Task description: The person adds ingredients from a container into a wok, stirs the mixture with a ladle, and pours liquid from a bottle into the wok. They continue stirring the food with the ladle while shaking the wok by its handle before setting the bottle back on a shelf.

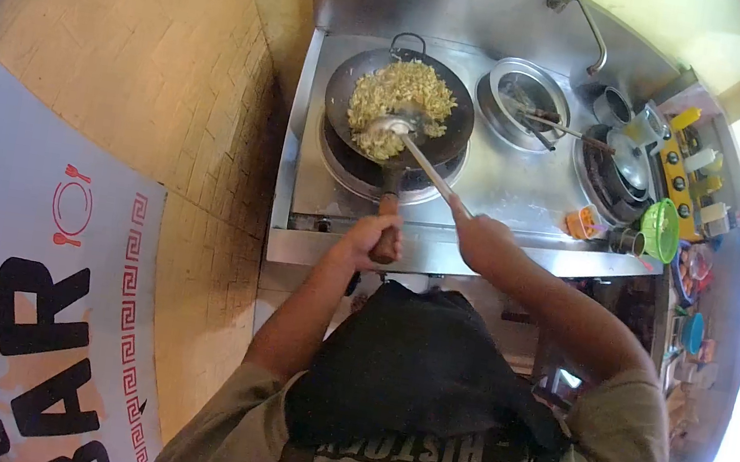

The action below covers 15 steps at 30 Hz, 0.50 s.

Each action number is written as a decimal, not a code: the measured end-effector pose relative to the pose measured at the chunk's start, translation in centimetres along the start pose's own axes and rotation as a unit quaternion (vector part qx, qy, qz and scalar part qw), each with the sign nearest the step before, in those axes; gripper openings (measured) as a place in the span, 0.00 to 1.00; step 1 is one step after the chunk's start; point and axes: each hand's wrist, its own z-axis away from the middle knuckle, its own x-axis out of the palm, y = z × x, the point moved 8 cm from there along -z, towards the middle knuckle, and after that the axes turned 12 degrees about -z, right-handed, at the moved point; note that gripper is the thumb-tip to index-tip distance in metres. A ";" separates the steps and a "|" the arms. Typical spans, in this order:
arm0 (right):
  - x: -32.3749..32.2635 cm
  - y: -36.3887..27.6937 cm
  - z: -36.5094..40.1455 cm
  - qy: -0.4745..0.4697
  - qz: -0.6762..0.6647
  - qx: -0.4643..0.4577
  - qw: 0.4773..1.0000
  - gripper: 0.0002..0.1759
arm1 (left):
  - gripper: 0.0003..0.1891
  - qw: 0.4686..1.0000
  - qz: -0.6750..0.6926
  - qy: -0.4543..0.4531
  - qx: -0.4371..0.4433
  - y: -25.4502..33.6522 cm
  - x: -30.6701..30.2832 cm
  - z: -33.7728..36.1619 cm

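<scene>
My left hand [373, 239] is wrapped round the wooden handle [383, 250] of a dark wok [340, 97] on the left burner. My right hand [481, 240] grips the long handle of a metal ladle [427, 167]. The ladle's bowl lies in the near part of the wok, against the chopped, yellowish-green food [406, 88]. That food is spread over the middle and far side of the wok, with some gathered at the near left.
Right of the wok sits a large metal pot [532, 75] with utensils across it. Farther right are a lidded pan [627, 160], a green basket [660, 228] and an orange-filled container [584, 222]. A tap [595, 37] arches over the back. A wall and banner [57, 213] stand on the left.
</scene>
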 end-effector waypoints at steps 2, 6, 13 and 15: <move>-0.2 1.2 3.3 -0.026 0.047 0.006 0.999 0.36 | 0.08 0.999 0.007 0.024 0.026 -1.4 1.2 1.9; -3.9 5.4 3.9 -0.024 0.015 0.059 0.998 0.40 | 0.08 0.992 -0.050 -0.045 0.111 0.5 10.7 7.8; -1.0 3.1 -9.4 0.120 -0.076 -0.037 0.989 0.37 | 0.06 0.996 0.020 -0.008 0.088 0.2 4.9 0.5; 1.2 1.1 -12.6 0.102 -0.082 -0.055 0.990 0.38 | 0.05 0.995 0.007 0.008 0.096 0.2 4.5 0.6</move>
